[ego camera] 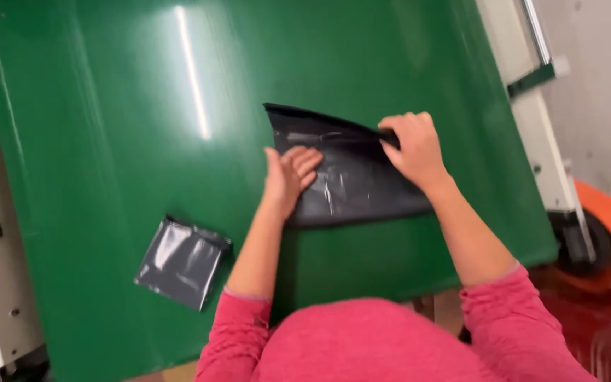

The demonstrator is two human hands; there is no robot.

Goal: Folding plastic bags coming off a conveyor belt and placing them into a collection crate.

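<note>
Small grey bag (182, 263): we are seeing it lying flat on the near left of the green table (107, 141), well apart from our hands.
Left hand (288, 177): we are pressing it open, fingers spread, onto the black plastic bag (351, 180).
Right hand (413, 148): we are pinching the bag's far right edge, lifting it.
Black plastic bag: it is lying mid-table, between our hands.

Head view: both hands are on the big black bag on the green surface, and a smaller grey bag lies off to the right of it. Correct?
Not quite. The head view shows the grey bag lying to the left of the black bag, not the right. Both hands, left and right, are on it.
</note>
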